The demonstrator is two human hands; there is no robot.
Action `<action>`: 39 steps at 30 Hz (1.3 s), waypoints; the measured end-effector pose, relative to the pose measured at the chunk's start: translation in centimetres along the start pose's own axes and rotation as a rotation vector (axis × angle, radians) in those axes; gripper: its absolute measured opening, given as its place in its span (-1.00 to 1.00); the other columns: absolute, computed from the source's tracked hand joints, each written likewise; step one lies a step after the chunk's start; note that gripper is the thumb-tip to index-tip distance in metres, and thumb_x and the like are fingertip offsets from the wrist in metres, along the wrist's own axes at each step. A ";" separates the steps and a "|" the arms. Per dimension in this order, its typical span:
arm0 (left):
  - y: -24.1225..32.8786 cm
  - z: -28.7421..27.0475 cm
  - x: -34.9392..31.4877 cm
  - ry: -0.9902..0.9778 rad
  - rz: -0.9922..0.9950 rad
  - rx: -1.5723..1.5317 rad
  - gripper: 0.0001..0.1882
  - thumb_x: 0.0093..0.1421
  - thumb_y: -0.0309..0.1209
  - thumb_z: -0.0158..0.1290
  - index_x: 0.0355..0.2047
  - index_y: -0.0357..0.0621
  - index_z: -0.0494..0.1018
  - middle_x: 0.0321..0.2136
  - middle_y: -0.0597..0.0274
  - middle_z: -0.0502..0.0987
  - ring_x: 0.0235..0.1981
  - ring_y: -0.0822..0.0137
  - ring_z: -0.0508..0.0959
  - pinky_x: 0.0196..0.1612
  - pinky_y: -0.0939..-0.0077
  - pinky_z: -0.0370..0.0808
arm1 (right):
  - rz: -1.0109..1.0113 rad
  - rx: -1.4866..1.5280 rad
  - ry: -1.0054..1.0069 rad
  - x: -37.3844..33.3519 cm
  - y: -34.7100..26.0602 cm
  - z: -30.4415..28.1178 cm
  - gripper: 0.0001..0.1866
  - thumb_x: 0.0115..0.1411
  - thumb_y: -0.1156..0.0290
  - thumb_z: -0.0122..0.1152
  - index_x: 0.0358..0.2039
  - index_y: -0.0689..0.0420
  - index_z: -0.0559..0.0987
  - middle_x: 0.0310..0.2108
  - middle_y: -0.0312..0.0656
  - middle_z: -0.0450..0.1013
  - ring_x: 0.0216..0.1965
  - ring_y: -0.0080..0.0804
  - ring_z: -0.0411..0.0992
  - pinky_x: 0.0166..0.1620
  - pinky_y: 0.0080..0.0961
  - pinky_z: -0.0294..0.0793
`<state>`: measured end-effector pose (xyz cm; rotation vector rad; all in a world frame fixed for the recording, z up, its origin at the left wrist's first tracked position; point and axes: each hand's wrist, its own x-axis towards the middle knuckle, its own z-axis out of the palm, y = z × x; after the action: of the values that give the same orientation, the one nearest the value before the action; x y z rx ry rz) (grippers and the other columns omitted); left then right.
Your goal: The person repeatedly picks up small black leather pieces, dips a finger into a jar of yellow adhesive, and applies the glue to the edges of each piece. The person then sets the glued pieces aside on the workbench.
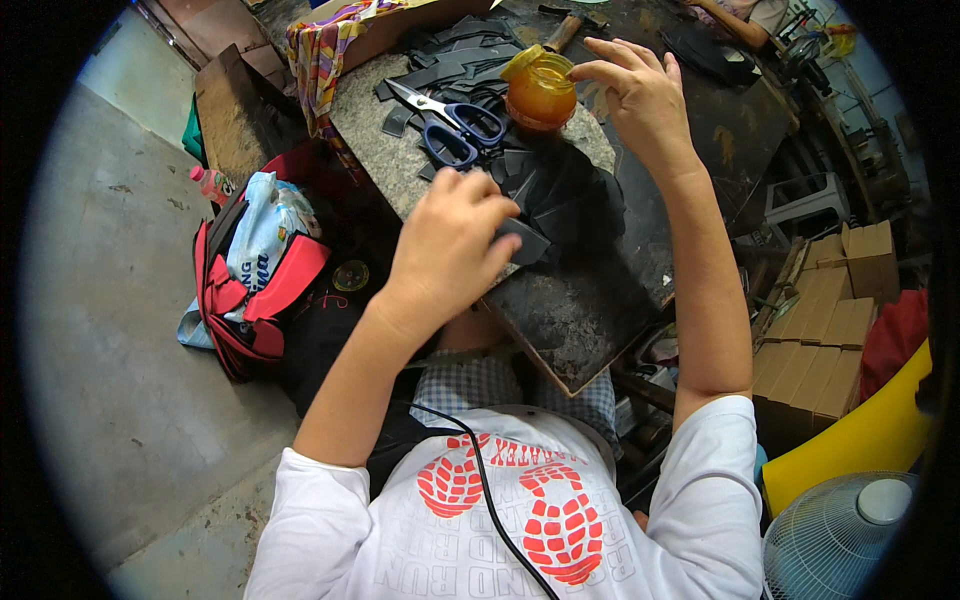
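My left hand (450, 245) is closed at the near edge of a stone slab (365, 125), a flat dark piece (524, 243) pinched between its thumb and fingers. Several black pieces (575, 195) lie heaped just beyond it. My right hand (640, 100) is raised beside an uncapped glass jar of orange, glue-like stuff (541, 98); its fingers are bent and apart, and I see nothing in them. The index fingertip comes close to the jar's rim; whether it touches, I cannot tell. Scissors (450, 125) with dark blue handles rest left of the jar, blades apart.
More dark strips (465, 60) are piled behind the scissors. A hammer (565, 32) lies at the back of the dark table (575, 325). Bags with red straps (240, 270) are at left. Cardboard boxes (815, 330) and a fan (840, 540) stand at right. Another person's arm (735, 22) shows far right.
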<state>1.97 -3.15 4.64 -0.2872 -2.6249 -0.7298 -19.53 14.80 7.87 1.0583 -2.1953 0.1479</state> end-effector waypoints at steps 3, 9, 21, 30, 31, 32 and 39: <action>0.8 1.0 -1.3 -0.042 -0.024 0.100 -0.59 0.00 -0.47 0.30 -0.08 -0.16 0.58 -0.12 0.13 0.52 -0.07 0.04 0.47 0.04 0.21 0.46 | -0.018 0.189 0.075 -1.3 -0.9 -1.3 -0.65 0.28 0.54 0.15 -0.13 -0.28 0.72 0.14 -0.36 0.52 0.22 -0.24 0.41 0.33 0.23 0.15; 0.4 1.6 -2.1 0.106 -0.059 -0.029 -0.63 -0.05 -0.62 0.25 -0.17 -0.11 0.60 -0.23 0.12 0.46 -0.12 0.05 0.45 -0.05 0.21 0.46 | 0.139 0.631 0.145 -7.9 -5.0 -5.3 -0.48 0.12 0.71 0.11 0.00 -0.13 0.68 0.03 -0.16 0.54 0.05 -0.18 0.50 0.17 -0.05 0.39; 3.0 2.4 -3.7 0.098 -0.222 -0.970 -0.66 0.03 -0.77 -0.02 -0.24 -0.27 0.63 -0.32 0.24 0.52 -0.36 0.49 0.49 -0.28 0.60 0.43 | 0.817 1.582 -0.158 -12.7 -11.4 -7.3 -0.23 0.30 0.53 0.22 0.45 0.17 0.09 -0.30 -0.26 0.50 -0.32 -0.66 0.45 -0.25 -0.74 0.42; 3.9 1.9 -4.6 0.040 -0.712 -1.471 -0.70 0.22 -0.63 0.19 -0.03 -0.36 0.49 -0.22 0.10 0.63 -0.26 0.46 0.64 -0.16 0.62 0.59 | 0.741 1.647 -0.118 -13.7 -13.1 -8.7 -0.29 0.22 0.66 0.26 0.37 0.17 0.28 -0.36 -0.29 0.48 -0.40 -0.69 0.42 -0.32 -0.73 0.42; 3.6 1.8 -4.6 -0.008 -0.800 -1.428 -0.70 0.21 -0.64 0.19 -0.04 -0.37 0.50 -0.23 0.10 0.64 -0.27 0.45 0.65 -0.16 0.62 0.60 | 0.685 1.576 -0.136 -13.7 -13.0 -8.8 -0.36 0.25 0.66 0.23 0.34 0.17 0.33 -0.32 -0.29 0.49 -0.37 -0.67 0.43 -0.31 -0.73 0.44; 3.6 1.8 -4.7 0.021 -0.746 -1.547 -0.74 0.23 -0.60 0.20 -0.07 -0.39 0.51 -0.34 0.22 0.64 -0.33 0.51 0.63 -0.20 0.65 0.60 | 0.623 1.521 -0.162 -13.7 -12.7 -8.8 -0.43 0.27 0.65 0.20 0.31 0.17 0.38 -0.29 -0.28 0.50 -0.34 -0.66 0.44 -0.29 -0.73 0.46; 3.4 0.9 -4.8 -0.149 -0.788 -1.606 -0.76 0.20 -0.62 0.15 -0.10 -0.38 0.56 -0.29 0.18 0.66 -0.32 0.49 0.65 -0.19 0.62 0.62 | 0.441 1.305 -0.195 -13.7 -11.2 -8.7 -0.56 0.15 0.81 0.10 -0.05 0.12 0.70 -0.21 -0.23 0.50 -0.28 -0.54 0.47 -0.29 -0.64 0.43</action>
<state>7.01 -0.24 3.39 0.3406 -1.5122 -2.9559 -0.84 19.53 3.86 1.1584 -2.3923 1.9214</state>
